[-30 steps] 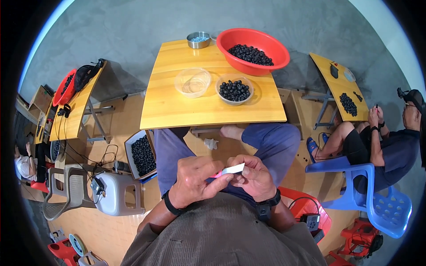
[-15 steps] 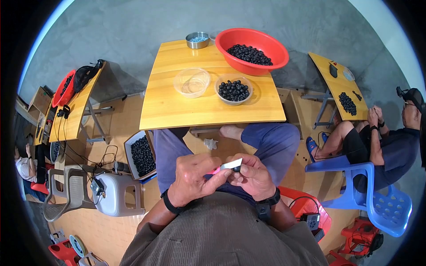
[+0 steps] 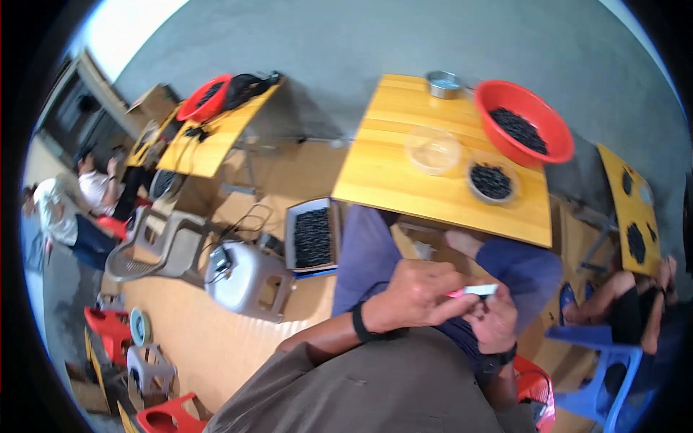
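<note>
My left hand [image 3: 419, 292] is closed around the pink handle of a small knife [image 3: 481, 290], whose pale flat blade points to the right. Close beside it, my right hand [image 3: 494, 323] pinches a small round black piece, mostly hidden under the blade and blurred now. Both hands are over my lap, in front of the near edge of the yellow table [image 3: 375, 155]. A clear tub [image 3: 514, 189] of similar black pieces stands on that table, next to another clear tub [image 3: 433, 151] that looks empty.
A red basin [image 3: 556, 141] of black pieces and a metal bowl [image 3: 443, 85] are at the table's back. Left on the floor sit a box [image 3: 335, 234] of black pieces and a grey stool [image 3: 242, 281] with cables. Another person sits by a blue chair [image 3: 592, 339] at right.
The view has swung to the left, so the table and my hands appear farther right. More of the left side and two people there show. My hands keep their holds close together.
</note>
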The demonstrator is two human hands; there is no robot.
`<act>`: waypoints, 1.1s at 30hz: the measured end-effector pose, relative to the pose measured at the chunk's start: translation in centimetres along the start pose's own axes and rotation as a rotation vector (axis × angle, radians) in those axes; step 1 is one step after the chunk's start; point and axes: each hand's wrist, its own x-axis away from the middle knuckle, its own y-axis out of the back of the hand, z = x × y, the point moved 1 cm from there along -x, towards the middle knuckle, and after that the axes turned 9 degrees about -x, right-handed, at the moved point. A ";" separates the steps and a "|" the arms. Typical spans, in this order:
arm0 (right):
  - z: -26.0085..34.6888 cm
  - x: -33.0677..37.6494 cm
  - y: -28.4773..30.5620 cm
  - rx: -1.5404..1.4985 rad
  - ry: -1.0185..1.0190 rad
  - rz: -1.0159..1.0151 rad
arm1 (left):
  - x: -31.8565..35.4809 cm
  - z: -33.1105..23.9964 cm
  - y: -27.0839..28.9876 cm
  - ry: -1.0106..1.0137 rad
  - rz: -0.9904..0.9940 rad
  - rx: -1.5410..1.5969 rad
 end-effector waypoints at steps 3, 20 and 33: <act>0.1 -0.8 0.0 0.068 0.035 0.064 | 0.6 -0.2 0.1 -0.010 -0.002 -0.032; 2.6 -1.1 2.3 0.014 0.198 0.036 | 1.6 0.1 0.2 0.073 -0.018 -0.011; 2.2 -0.5 2.6 0.063 0.000 0.147 | 0.9 -1.2 -0.7 0.103 -0.076 0.027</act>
